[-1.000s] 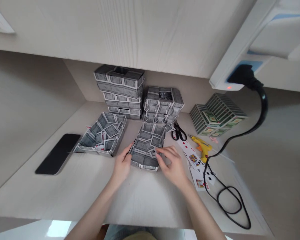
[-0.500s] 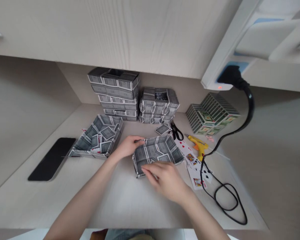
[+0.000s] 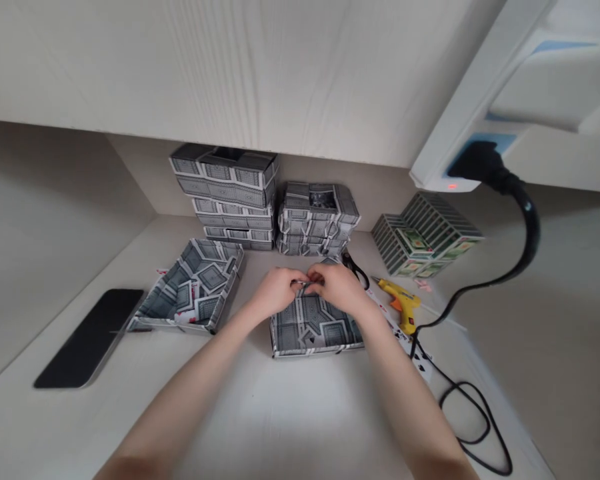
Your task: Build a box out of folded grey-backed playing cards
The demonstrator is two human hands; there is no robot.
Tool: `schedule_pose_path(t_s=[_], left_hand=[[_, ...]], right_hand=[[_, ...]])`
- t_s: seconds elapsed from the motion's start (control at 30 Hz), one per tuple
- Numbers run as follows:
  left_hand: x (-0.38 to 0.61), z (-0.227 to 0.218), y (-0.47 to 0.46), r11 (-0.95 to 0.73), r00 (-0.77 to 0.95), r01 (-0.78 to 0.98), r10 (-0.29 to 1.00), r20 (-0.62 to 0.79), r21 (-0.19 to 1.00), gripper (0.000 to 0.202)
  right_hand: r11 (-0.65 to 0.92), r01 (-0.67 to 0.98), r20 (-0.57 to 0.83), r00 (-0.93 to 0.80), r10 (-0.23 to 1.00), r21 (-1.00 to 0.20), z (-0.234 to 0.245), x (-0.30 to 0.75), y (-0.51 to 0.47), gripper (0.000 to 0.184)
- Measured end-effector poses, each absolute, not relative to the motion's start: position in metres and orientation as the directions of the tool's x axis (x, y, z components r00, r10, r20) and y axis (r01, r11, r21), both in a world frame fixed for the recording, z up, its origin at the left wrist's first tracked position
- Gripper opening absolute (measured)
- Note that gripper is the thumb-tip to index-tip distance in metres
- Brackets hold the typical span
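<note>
The left hand [image 3: 280,291] and right hand [image 3: 336,287] nearly meet, fingers curled in and pinching the far rim of a playing-card tray [image 3: 307,351] on the bench [image 3: 260,413], directly in front of the person. To its left sits a wider card tray [image 3: 223,293] holding loose cards, then a black smartphone [image 3: 90,339]. Stacked card boxes [image 3: 230,183] stand behind; rightward lie partly hidden scissors [image 3: 359,271], a yellow glue gun [image 3: 403,305] and a looped black cord [image 3: 487,413].

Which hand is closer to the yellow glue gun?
The right hand: it is at the card box's far edge, left of the yellow glue gun. The left hand is at that edge too, farther left.
</note>
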State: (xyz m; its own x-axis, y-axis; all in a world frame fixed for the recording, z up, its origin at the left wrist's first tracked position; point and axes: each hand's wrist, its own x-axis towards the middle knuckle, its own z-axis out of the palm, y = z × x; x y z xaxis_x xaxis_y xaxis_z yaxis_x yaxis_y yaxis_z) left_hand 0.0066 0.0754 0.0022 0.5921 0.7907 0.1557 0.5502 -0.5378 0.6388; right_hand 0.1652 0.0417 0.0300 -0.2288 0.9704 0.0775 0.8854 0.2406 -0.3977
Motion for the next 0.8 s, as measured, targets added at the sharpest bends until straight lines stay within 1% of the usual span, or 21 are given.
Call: schedule_pose_path(t_s=[0.1, 0.17, 0.3, 0.47, 0.63, 0.8], left_hand=[[0.005, -0.001, 0.076, -0.524, 0.573, 0.557, 0.804, 0.158, 0.645, 0.029], [0.005, -0.001, 0.075, -0.513, 0.562, 0.557, 0.812, 0.159, 0.653, 0.028], [0.006, -0.003, 0.073, -0.486, 0.543, 0.547, 0.825, 0.153, 0.681, 0.028], [0.008, -0.007, 0.071, -0.481, 0.505, 0.521, 0.840, 0.199, 0.705, 0.028], [0.008, -0.009, 0.072, -0.459, 0.490, 0.513, 0.850, 0.191, 0.726, 0.025], [0.007, -0.005, 0.072, -0.506, 0.524, 0.493, 0.822, 0.223, 0.708, 0.023]], right_hand=[[0.203, 0.939, 0.060, -0.194, 0.979, -0.277, 0.029, 0.163, 0.040, 0.013], [0.205, 0.955, 0.047, -0.199, 0.979, -0.216, 0.029, 0.163, 0.039, 0.016], [0.233, 0.958, 0.045, -0.229, 0.972, -0.170, 0.031, 0.164, 0.038, 0.020], [0.249, 0.955, 0.065, -0.242, 0.968, -0.158, 0.030, 0.166, 0.039, 0.020], [0.251, 0.947, 0.068, -0.242, 0.968, -0.201, 0.028, 0.168, 0.041, 0.017], [0.287, 0.927, 0.082, -0.275, 0.958, -0.243, 0.026, 0.170, 0.040, 0.016]])
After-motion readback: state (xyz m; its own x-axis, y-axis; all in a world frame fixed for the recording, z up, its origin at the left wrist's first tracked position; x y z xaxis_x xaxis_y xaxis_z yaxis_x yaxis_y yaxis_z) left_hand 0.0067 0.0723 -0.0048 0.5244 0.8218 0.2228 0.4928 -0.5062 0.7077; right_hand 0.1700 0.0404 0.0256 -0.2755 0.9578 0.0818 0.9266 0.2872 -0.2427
